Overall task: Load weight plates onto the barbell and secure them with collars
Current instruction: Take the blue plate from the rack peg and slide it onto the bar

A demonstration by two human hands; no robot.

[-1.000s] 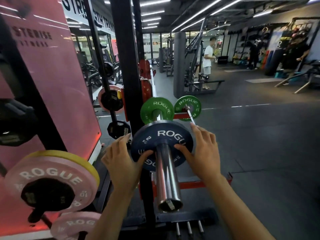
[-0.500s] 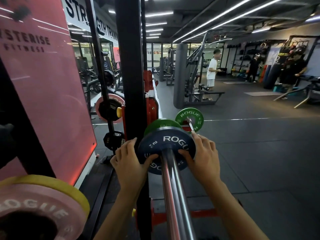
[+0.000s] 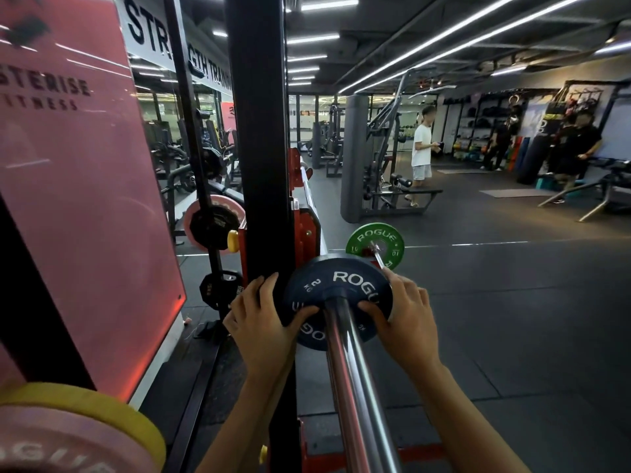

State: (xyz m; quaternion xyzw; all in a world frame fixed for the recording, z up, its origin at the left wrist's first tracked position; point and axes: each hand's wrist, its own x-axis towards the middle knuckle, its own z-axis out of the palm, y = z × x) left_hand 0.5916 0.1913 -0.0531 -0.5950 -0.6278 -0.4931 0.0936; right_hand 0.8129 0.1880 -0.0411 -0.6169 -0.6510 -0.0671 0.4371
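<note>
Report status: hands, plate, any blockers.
Both hands grip blue plate, threaded on bar sleeve. No collar visible. Rack post close left.

Dark rubber floor [image 3: 512,319], ceiling strip lights [image 3: 444,39] (bright).

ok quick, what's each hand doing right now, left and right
Left hand: closed on the left edge of the blue plate on the barbell sleeve.
Right hand: closed on the plate's right edge.

Barbell sleeve [image 3: 355,377] carries blue plate [image 3: 336,285] (Rogue-branded).
</note>
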